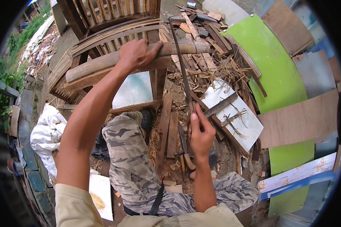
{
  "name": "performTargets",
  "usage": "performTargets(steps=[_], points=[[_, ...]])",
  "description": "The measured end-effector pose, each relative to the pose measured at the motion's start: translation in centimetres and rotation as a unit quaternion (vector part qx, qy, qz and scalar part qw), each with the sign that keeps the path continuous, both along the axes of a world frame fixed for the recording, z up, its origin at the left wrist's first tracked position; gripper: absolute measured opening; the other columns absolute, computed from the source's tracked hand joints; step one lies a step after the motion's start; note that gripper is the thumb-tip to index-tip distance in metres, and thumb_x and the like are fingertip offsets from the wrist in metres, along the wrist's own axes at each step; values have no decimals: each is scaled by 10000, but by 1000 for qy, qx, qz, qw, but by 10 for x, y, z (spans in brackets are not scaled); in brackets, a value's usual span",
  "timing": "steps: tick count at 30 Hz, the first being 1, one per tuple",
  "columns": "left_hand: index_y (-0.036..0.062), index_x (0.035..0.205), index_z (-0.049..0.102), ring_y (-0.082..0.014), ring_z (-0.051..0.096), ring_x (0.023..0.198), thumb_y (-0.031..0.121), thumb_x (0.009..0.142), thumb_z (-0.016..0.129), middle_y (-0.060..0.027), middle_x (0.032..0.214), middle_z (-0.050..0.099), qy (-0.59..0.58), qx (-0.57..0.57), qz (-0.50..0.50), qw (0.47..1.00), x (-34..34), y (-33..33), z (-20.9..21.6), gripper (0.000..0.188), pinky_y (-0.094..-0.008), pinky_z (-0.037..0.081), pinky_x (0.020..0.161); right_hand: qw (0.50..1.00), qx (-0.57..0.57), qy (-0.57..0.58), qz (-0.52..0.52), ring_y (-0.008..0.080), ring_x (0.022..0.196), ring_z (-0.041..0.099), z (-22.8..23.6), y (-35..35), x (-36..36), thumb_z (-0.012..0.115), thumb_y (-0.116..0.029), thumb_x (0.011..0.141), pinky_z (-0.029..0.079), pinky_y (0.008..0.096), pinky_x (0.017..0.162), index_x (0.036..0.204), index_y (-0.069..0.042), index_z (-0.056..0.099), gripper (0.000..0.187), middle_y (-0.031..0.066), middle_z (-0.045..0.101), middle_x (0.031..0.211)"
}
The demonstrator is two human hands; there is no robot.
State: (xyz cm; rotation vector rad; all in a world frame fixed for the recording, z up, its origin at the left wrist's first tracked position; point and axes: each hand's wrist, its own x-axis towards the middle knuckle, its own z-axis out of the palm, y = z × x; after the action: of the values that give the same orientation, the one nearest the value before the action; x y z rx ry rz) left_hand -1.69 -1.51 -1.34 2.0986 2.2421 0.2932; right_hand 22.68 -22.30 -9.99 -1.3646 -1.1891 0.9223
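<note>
A thick bamboo pole [96, 67] lies across a slatted wooden frame [113, 39] in front of me. My left hand [136, 55] is closed over it from above, thumb stretched along the pole to the right. My right hand [201, 134] grips the near end of a long, thin, dark saw [184, 73], its fingers pressed along it. The saw reaches away from me and crosses the bamboo near its right end. Whether its edge touches the bamboo I cannot tell. My right palm hides the grip.
A machete [183, 140] and another wooden-handled tool lie between my legs among planks [165, 132]. Scrap wood and straw [223, 73] are heaped ahead to the right, near a white board [240, 126] and green panels [272, 64]. A white sack [47, 126] sits left.
</note>
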Motion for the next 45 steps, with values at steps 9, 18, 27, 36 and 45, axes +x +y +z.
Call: performTargets(steps=[9,18,27,36,45], points=[[-45,866,765,-386,744,818,773,959,362,-262,870,742,-3,-18,7,1000,6,2,7,917,-498,580,722,999,46,29,-5,31,536,470,15,88,-27,663,-246,1035,382,225,479,1391,-96,653,386,-50,561,662],[-44,907,766,-398,740,839,756,972,359,-263,880,742,1,-8,9,1000,9,2,3,900,-501,573,756,996,71,46,-28,43,541,497,-59,39,-26,649,-218,1041,407,227,465,1393,-69,642,382,-27,589,707],[-55,913,764,-410,736,853,754,965,366,-269,890,742,-6,5,6,1000,1,2,1,903,-500,571,757,995,0,100,-23,39,577,483,-64,-81,10,645,-135,1036,397,218,497,1368,-44,659,345,-16,621,747],[-57,948,773,-447,729,904,733,962,393,-297,930,737,-13,31,6,999,2,1,1,877,-509,570,807,988,-1,128,-88,44,551,479,-18,-110,23,655,-133,1027,400,222,478,1354,1,654,354,-19,590,735],[-74,927,767,-445,731,890,744,955,397,-299,918,735,0,26,12,1000,8,-1,5,898,-501,572,788,997,51,55,-28,45,620,496,-8,29,-3,666,-201,1029,399,219,548,1351,-46,671,358,-15,602,757]])
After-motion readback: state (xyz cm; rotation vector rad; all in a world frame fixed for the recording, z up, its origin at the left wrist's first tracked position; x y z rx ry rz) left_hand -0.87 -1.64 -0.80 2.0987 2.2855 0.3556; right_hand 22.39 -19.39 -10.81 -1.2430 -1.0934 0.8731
